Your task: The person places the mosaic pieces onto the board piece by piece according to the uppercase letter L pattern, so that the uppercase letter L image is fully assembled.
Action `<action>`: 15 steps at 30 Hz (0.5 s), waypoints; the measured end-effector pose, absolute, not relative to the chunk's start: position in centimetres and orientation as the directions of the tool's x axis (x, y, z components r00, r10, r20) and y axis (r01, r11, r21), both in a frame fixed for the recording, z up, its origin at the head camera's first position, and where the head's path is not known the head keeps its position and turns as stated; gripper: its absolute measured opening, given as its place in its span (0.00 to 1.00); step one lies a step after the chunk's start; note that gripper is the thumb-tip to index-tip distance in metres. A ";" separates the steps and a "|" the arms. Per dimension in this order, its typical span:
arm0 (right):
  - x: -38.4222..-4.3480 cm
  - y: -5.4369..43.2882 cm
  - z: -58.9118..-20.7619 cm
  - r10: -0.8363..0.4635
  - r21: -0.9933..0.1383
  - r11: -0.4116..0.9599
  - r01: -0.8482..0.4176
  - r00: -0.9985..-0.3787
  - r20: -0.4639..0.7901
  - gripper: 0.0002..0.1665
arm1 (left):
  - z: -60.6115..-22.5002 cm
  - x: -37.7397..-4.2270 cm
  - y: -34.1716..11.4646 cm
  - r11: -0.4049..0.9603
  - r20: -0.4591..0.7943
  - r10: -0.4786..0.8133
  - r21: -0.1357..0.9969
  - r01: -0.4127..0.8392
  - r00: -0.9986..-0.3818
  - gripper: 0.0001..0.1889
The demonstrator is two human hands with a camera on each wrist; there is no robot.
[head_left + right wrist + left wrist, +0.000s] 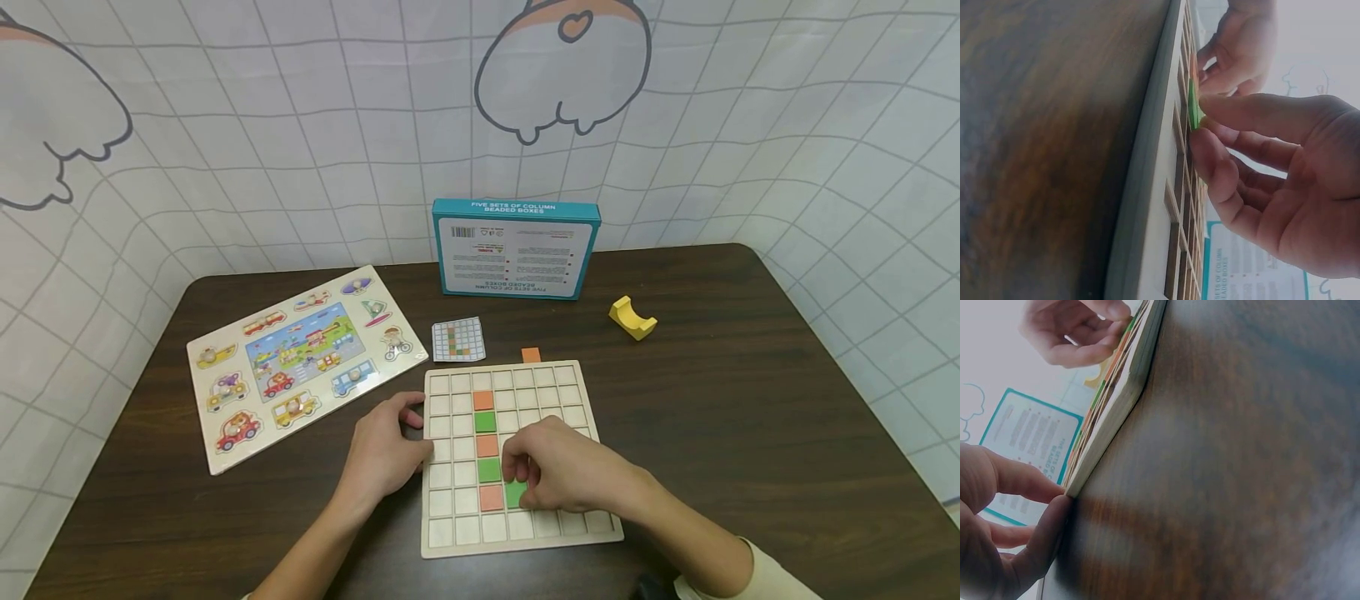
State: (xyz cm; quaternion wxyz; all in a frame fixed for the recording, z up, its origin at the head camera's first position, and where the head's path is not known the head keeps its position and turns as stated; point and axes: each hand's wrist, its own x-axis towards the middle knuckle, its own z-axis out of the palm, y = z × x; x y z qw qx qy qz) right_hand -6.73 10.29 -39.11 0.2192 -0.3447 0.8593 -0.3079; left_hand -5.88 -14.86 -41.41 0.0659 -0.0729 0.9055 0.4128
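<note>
A wooden grid board (450, 530) lies on the table. My left hand (387, 446) is at its left edge; thumb and index finger pinch that edge in the left wrist view. My right hand (570, 467) reaches over the board and holds a green square tile (514, 494) by its edge, at a cell in the second row from the front. Left of this tile, a column of orange and green tiles (487, 446) fills several cells. In the right wrist view, thumb and fingertips are on the green tile (1193, 105); whether it sits fully in its cell cannot be told.
A small pattern card (459, 340) and a loose orange tile (531, 355) lie behind the board. A vehicle peg puzzle (300, 367) is at left, a teal and white box (516, 250) stands at the back, and a yellow curved block (632, 318) lies at right.
</note>
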 end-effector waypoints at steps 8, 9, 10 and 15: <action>-7.1 10.7 -38.7 -0.718 -0.682 0.572 -0.456 -0.680 -0.148 0.13 | -41.5 -6.0 -14.8 0.662 -0.175 -0.074 0.728 -0.180 -0.982 0.35; -7.3 10.8 -38.6 -0.712 -0.679 0.579 -0.451 -0.685 -0.153 0.13 | -41.5 -6.0 -14.8 0.661 -0.176 -0.075 0.728 -0.181 -0.982 0.35; -7.4 10.9 -38.5 -0.705 -0.676 0.588 -0.444 -0.691 -0.160 0.13 | -41.4 -6.0 -14.8 0.660 -0.177 -0.075 0.729 -0.182 -0.981 0.35; -8.2 11.4 -37.9 -0.676 -0.661 0.620 -0.422 -0.716 -0.177 0.12 | -41.5 -6.0 -14.8 0.656 -0.182 -0.077 0.731 -0.188 -0.980 0.35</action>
